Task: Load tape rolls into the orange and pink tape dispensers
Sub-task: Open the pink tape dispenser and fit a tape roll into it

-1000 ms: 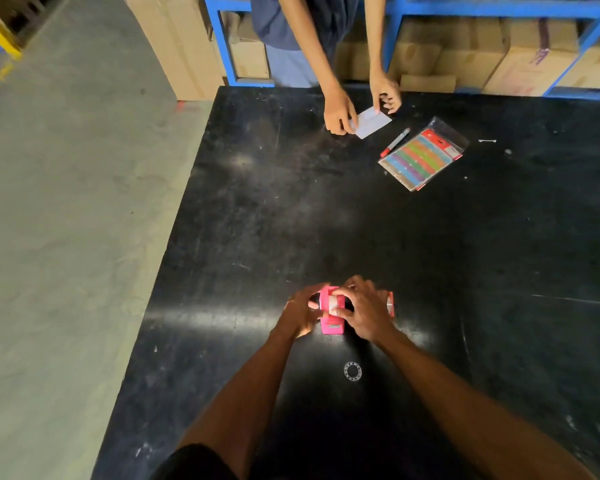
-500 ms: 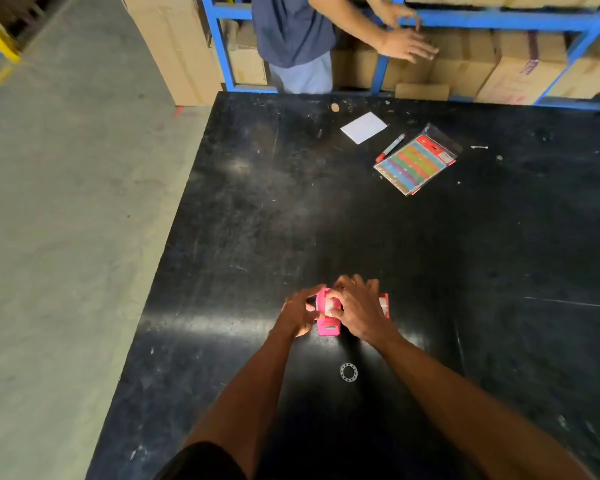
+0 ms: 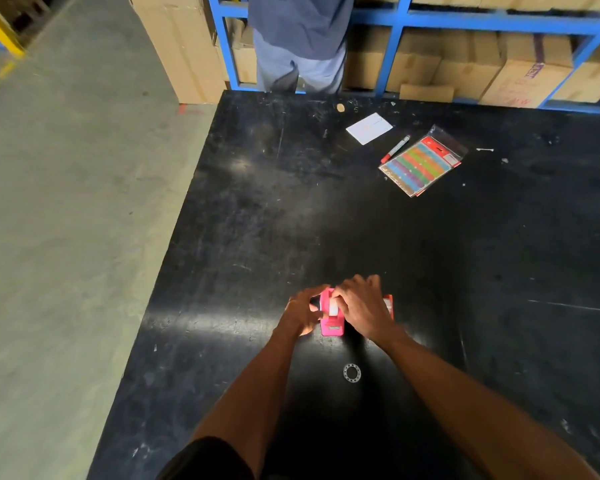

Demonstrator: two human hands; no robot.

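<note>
Because the pink tape dispenser (image 3: 332,318) must not slide while a roll is seated, it stands on the black surface (image 3: 326,209) with its cutter end toward the person and a hand on each side. A white tape roll (image 3: 333,306) shows in its top slot, apparently pressed toward its seat, though the fingers hide how deep it sits. The left hand (image 3: 303,311) braces the left wall of the dispenser, fingers curled narrowly against it. The right hand (image 3: 361,308) lies over the top and right side, fingers closed on the roll and the body, which supplies the downward push while the other hand resists.

Just beside the right hand, partly hidden behind it, an orange-red edge (image 3: 388,304) shows; this is probably the orange tape dispenser, kept near for the second loading. A small clear ring (image 3: 352,373), possibly another tape roll, lies flat on the surface nearer the person, within reach and apart from both hands.

Well apart at the far side lie a white card (image 3: 369,128), a red-capped marker (image 3: 395,148) and a packet of coloured strips (image 3: 421,164). A second person (image 3: 300,43) stands at the far edge, before blue racking (image 3: 465,22) holding cardboard boxes (image 3: 523,74).
</note>
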